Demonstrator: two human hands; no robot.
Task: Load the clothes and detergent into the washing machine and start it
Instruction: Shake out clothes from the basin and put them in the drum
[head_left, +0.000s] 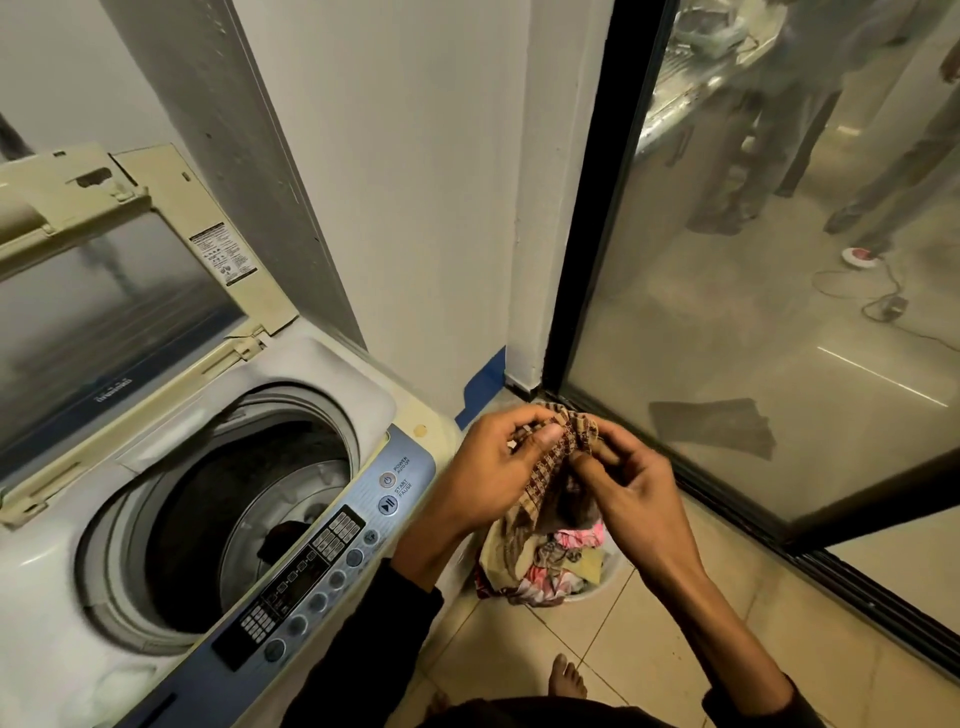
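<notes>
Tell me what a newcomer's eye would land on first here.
First, the two hands at centre: the left hand and right hand both grip a brown-and-cream checked cloth above a white basket of mixed clothes on the tiled floor. To the left, the white top-loading washing machine stands with its lid raised and drum exposed.

Laundry basket (605, 582) mostly under clothes (540, 566)

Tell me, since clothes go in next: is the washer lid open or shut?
Open: the lid is tipped up behind the washing machine, and the drum shows.
</notes>
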